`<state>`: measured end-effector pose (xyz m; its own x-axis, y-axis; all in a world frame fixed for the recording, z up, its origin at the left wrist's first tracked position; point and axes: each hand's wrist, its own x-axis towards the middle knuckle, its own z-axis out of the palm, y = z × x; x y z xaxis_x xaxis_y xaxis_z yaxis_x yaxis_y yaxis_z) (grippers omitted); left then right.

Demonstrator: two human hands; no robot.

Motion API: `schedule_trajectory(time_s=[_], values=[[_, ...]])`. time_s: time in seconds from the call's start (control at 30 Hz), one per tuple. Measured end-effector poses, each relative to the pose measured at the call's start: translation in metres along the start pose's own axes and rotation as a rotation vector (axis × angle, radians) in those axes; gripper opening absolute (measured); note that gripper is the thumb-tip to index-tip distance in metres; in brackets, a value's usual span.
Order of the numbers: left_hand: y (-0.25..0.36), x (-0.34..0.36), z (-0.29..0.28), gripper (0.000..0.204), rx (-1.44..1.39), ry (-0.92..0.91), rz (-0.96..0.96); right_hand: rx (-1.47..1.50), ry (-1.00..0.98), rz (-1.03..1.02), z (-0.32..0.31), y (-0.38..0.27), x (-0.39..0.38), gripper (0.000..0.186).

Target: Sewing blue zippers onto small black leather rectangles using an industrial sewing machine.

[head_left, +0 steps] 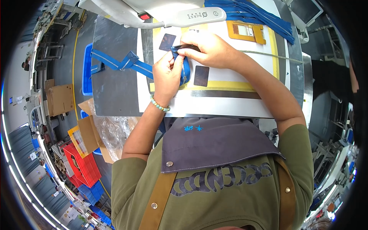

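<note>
Hands, left hand and right hand, pinch blue zipper strip under sewing machine, stitching seemingly unfinished, more blue strips waiting.

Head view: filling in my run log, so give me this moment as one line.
left hand: pinching blue strap | right hand: gripping strap's dark end | strap on white template | strap pile behind

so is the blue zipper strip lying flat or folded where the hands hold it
Folded: the blue zipper strip bends over between the left hand and right hand, lifted off the white work board.
</note>
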<state>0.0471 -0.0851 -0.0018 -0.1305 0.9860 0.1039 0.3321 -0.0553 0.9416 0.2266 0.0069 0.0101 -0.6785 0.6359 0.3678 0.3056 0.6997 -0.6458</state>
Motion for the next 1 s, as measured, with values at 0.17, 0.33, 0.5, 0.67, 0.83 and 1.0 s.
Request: schedule_trajectory(time_s=[0.17, 0.33, 0.5, 0.67, 0.83, 1.0], values=[[0.002, 0.001, 0.000, 0.016, 0.018, 0.000, -0.016, 0.004, -0.025, 0.029, -0.002, -0.002, 0.002, 0.025], [-0.001, 0.001, 0.001, 0.014, 0.031, 0.012, 0.021, -0.041, -0.023, 0.024, 0.001, -0.002, 0.003, 0.032], [0.003, 0.000, 0.003, 0.012, 0.023, 0.020, 0.035, -0.057, 0.010, -0.009, 0.004, 0.001, 0.002, 0.031], [0.004, 0.001, 0.002, 0.012, 0.004, 0.019, 0.007, -0.030, 0.030, -0.010, 0.005, 0.002, 0.002, 0.027], [0.004, 0.001, 0.002, 0.012, 0.015, 0.025, 0.025, -0.017, 0.004, 0.022, 0.004, -0.003, 0.004, 0.023], [-0.007, 0.001, 0.001, 0.015, 0.031, 0.024, 0.021, -0.003, 0.053, 0.005, 0.011, 0.001, 0.006, 0.021]])
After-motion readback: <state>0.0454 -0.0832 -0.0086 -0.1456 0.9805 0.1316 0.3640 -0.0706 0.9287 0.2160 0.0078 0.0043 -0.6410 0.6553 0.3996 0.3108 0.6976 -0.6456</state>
